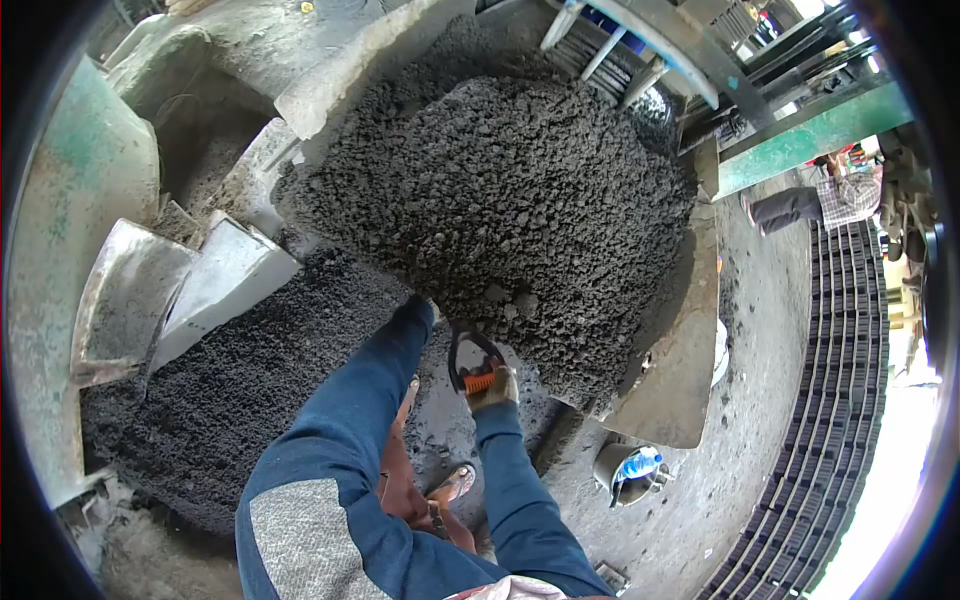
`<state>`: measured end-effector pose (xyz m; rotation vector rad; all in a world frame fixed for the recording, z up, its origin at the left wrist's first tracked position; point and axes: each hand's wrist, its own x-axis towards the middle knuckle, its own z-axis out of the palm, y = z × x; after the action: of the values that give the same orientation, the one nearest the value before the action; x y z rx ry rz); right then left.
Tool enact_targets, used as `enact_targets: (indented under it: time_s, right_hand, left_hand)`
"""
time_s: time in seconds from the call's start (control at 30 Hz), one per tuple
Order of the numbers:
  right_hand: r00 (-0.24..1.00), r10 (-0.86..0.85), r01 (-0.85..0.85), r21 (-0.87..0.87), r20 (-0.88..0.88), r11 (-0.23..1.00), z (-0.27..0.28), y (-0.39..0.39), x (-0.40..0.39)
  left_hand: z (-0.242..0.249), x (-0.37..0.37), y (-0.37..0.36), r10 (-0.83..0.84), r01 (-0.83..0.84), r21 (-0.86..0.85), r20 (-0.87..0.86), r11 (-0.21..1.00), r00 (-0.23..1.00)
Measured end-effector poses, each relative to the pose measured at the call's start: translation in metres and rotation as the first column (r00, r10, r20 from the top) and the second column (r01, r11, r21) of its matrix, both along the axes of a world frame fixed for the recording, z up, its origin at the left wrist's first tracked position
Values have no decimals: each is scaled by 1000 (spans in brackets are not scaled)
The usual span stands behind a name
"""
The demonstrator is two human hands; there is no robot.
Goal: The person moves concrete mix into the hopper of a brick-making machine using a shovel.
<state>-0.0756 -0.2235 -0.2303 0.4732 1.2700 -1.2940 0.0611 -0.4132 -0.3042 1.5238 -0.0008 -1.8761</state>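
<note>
My right hand (494,388), in a worn tan glove, is closed around the orange and black D-shaped handle (477,372) of what looks like a shovel. Its blade does not show. At the near edge of a big heap of dark, crumbly, damp mix (500,190) is my left hand (433,309). Only a sliver of it shows past the blue sleeve, so its fingers and anything in them are hidden. Both arms reach forward, the left one farther. The heap lies in a wide metal trough (665,395) with a pale, caked rim.
Loose dark material (230,400) covers the ground at left, beside angled metal plates (225,280). A bucket (625,475) with a water bottle (640,462) stands at right. Farther right are long rows of dark blocks (840,350) and another person (810,205). My sandalled foot (455,483) is below.
</note>
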Motion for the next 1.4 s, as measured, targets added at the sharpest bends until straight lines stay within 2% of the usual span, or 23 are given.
enact_targets:
  time_s: [0.17, 0.27, 0.33, 0.37, 0.4, 0.57, 0.63, 0.67, 0.7, 0.73, 0.77, 0.8, 0.83, 0.87, 0.9, 0.97, 1.0, 1.07, 1.17, 1.2, 1.3, 1.33, 1.4]
  right_hand:
    - [1000, 21, -21, 50, -18, 999, -2, 87, -40]
    - [999, -49, 46, 140, 17, 989, 36, 153, -62]
    - [996, -80, 72, 152, 45, 986, 49, 214, -82]
    - [995, -81, 73, 124, 60, 990, 50, 240, -98]
    - [999, -37, 39, 210, -10, 977, 63, 257, -102]
    - [999, 4, 10, 267, -51, 964, 79, 307, -97]
    - [1000, 12, -6, 267, -20, 964, 81, 289, -84]
    - [999, 54, -53, 184, 4, 981, 65, 281, -82]
    - [973, 134, -134, -15, 187, 991, 49, 265, -85]
    - [973, 229, -230, 31, 10, 973, 37, 242, -71]
    - [966, 171, -144, 147, -194, 979, 6, 221, -58]
    - [963, 148, -102, 203, -223, 974, 5, 178, -34]
    - [956, 280, -272, 96, -84, 958, -3, 147, -24]
    - [922, 361, -333, 191, -138, 923, 20, 98, 10]
    - [890, 428, -415, 105, -156, 904, -15, 79, 23]
    - [914, 392, -381, 112, -101, 918, -24, 30, 71]
    - [932, 355, -346, 111, -78, 932, -31, 20, 92]
    - [939, 338, -328, 128, -62, 936, -30, 21, 103]
    - [923, 385, -368, 244, -20, 897, 1, 45, 82]
    - [932, 363, -345, 267, -19, 900, 22, 52, 73]
    - [932, 362, -350, 311, 20, 884, 55, 87, 24]
    - [926, 370, -334, 297, -73, 895, 59, 105, 9]
    - [893, 369, -304, 261, -256, 916, 65, 135, -17]
  left_hand:
    - [-33, -58, 73, -222, 221, 32, 20, 975, 975]
    - [-22, -96, 152, -265, 271, 79, -86, 959, 960]
    - [-21, -111, 210, -124, 173, 105, -364, 979, 923]
    - [9, -118, 232, -167, 191, 84, -230, 978, 959]
    - [31, -122, 247, -151, 211, 221, -260, 952, 954]
    - [14, -109, 330, -30, 117, 352, -243, 928, 970]
    - [2, -84, 330, 36, 58, 380, -235, 923, 971]
    - [-9, -70, 319, 51, 38, 374, -224, 927, 973]
    - [-20, -56, 305, 66, 18, 367, -215, 930, 974]
    - [-20, -37, 282, 107, -31, 351, -198, 936, 974]
    - [-12, -15, 251, 150, -82, 332, -183, 940, 972]
    - [1, 7, 221, 169, -127, 256, -149, 958, 974]
    - [6, 28, 193, 192, -170, 177, -114, 969, 975]
    - [-5, 47, 172, 178, -174, 47, -82, 984, 981]
    - [-14, 66, 153, 166, -169, -83, -46, 982, 985]
    - [-18, 102, 105, -90, 61, 124, 236, 990, 968]
    - [-43, 115, 96, -83, 47, 161, 223, 986, 971]
    - [-100, 120, 83, -66, 20, 232, 193, 972, 979]
    - [-28, 99, 106, -192, 134, 323, 156, 937, 969]
    - [-61, 90, 119, -361, 323, 218, 166, 921, 918]
    - [-14, 37, 153, -362, 318, 242, 169, 917, 917]
    - [-18, 21, 169, -386, 354, 185, 184, 917, 904]
    - [-24, -23, 196, -204, 189, 317, 16, 929, 979]
